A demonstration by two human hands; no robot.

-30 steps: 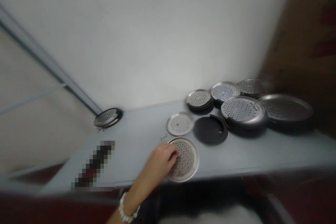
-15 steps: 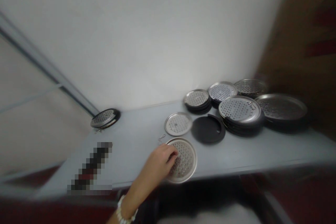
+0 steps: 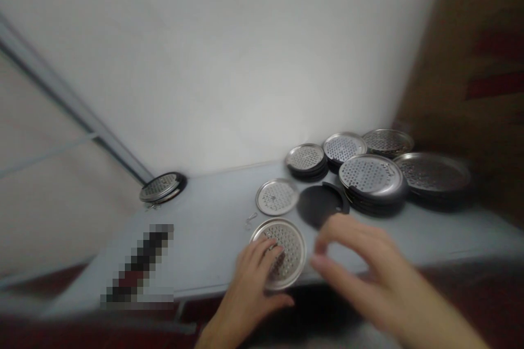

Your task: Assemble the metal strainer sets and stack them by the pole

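A round metal grater disc lies at the front edge of the table. My left hand is over its left side with the fingers spread and the thumb off the rim; whether the fingertips touch it I cannot tell. To the right of the disc hovers my right hand, thumb and fingers curved apart with nothing between them. A second, flatter perforated disc lies just behind. Beside that is a round black holder with a raised rim, partly covered by my right hand. A small bent wire piece lies left of the discs.
Stacks of graters in black holders stand at the back right of the grey table. More graters lie at the far left, near a pixelated dark object. A white wall rises behind.
My right hand has come into view from the lower right. My left hand has gone from a pinching shape over the grater disc to spread fingers, slightly nearer me.
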